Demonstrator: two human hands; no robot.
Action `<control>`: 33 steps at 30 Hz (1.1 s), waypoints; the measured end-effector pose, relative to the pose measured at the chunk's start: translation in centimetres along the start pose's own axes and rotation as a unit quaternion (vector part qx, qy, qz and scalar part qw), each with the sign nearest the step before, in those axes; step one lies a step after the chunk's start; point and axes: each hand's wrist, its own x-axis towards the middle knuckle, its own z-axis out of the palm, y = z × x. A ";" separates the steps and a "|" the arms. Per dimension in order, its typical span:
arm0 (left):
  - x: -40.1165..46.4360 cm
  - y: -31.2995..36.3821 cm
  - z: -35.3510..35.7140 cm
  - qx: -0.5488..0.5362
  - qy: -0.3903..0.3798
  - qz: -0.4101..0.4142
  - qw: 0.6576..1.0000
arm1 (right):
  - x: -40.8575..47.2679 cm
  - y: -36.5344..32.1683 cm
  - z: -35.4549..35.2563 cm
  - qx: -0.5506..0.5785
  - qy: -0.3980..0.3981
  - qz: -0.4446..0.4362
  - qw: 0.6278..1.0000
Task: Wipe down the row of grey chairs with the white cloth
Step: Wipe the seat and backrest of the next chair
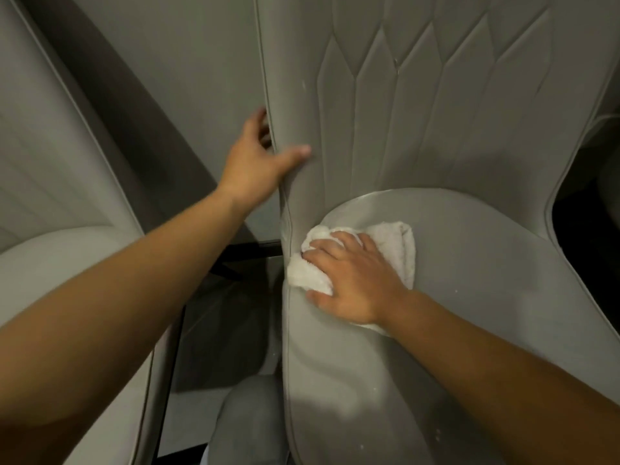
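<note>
A grey chair with a quilted backrest fills the middle and right of the view. My right hand presses a bunched white cloth flat onto the left part of its seat, near the corner where seat meets backrest. My left hand grips the left edge of the backrest, thumb on the front face and fingers curled behind it. Small pale specks dot the seat's front part.
A second grey chair stands to the left, its seat low at the left edge. Between the two chairs runs a dark gap with a dark table edge and floor. A part of another chair shows at the far right.
</note>
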 end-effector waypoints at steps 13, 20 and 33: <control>2.3 2.7 4.8 0.070 0.261 0.066 0.960 | -10.1 -3.9 1.7 -0.025 0.004 -0.081 0.996; 2.0 2.6 4.8 0.074 0.282 0.093 0.952 | -3.1 0.2 -0.5 -0.044 -0.040 0.135 0.989; 1.6 2.2 4.6 0.101 0.272 0.121 0.949 | -17.9 -5.9 0.8 -0.083 -0.008 0.039 0.996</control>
